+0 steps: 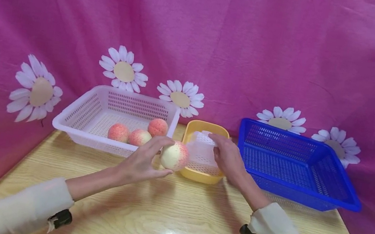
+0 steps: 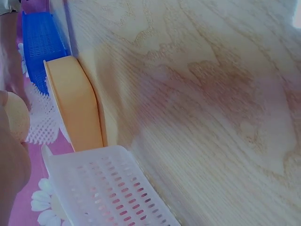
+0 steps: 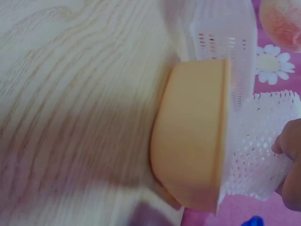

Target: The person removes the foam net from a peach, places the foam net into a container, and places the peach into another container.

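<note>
Between thumb and fingers, my left hand [image 1: 142,163] holds a cream-and-pink peach [image 1: 176,156] in front of the yellow container [image 1: 200,177]. My right hand [image 1: 231,160] pinches a white foam fruit net [image 1: 200,149] above that container; the right wrist view shows the net [image 3: 256,143] spread past the rim, with fingertips curled on its edge. In the left wrist view the peach [image 2: 19,117] is partly cut off at the border. To the left, a pinkish-white basket [image 1: 80,137] holds three more peaches, one red [image 1: 118,132], one paler [image 1: 139,137] and one red-orange [image 1: 158,127].
A blue perforated basket [image 1: 292,193] stands right of the yellow container. All three containers stand in a row on the wood-grain table [image 1: 145,215]. Behind them hangs a magenta cloth [image 1: 231,59] with white daisies.
</note>
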`<state>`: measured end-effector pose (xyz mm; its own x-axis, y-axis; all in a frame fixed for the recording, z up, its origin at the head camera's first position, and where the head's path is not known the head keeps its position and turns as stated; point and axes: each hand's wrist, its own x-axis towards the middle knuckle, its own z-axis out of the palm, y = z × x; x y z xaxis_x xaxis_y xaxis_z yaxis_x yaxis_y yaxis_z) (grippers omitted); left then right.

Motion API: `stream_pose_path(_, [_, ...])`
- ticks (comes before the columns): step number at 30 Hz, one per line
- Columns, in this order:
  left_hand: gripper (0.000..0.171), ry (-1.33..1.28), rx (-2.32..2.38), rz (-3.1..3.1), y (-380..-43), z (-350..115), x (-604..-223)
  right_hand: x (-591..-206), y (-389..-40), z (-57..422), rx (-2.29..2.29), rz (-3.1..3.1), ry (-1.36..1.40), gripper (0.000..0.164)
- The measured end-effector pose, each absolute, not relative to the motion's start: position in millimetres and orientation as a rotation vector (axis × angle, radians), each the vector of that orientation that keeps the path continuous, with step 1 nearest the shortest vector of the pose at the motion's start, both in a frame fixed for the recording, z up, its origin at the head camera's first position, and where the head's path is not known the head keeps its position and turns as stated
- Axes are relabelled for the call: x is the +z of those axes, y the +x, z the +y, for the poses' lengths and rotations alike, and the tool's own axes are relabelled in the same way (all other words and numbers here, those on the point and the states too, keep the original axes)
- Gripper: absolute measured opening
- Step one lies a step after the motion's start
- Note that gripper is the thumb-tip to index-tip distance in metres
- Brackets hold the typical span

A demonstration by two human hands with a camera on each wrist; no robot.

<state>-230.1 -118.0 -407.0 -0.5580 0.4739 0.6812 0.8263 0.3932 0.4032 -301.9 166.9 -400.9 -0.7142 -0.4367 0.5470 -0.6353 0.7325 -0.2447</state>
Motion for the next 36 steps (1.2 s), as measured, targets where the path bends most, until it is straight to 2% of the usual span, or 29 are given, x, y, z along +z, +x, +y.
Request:
stream_pose_path(10, [0.074,-1.088,-1.099,-2.197,-233,-121,-405,-423,-308,168,0.489,-2.532,0.884,0.043])
stream_pose_path(25, [0.071,-1.038,-1.076,-2.2,-242,-127,-401,-430,-306,160,0.516,-2.802,1.028,0.024])
stream_pose_path(29, [0.072,-1.001,-1.097,-2.193,-244,-131,-400,-430,-306,159,0.561,-2.897,0.991,0.027])
stream_pose_path(33, [0.074,-0.962,-1.088,-2.19,-248,-135,-399,-427,-306,156,0.62,-2.998,0.881,0.042])
stream_pose_path(36, [0.074,-0.966,-1.085,-2.174,-251,-138,-399,-426,-305,155,0.63,-3.036,0.818,0.045])
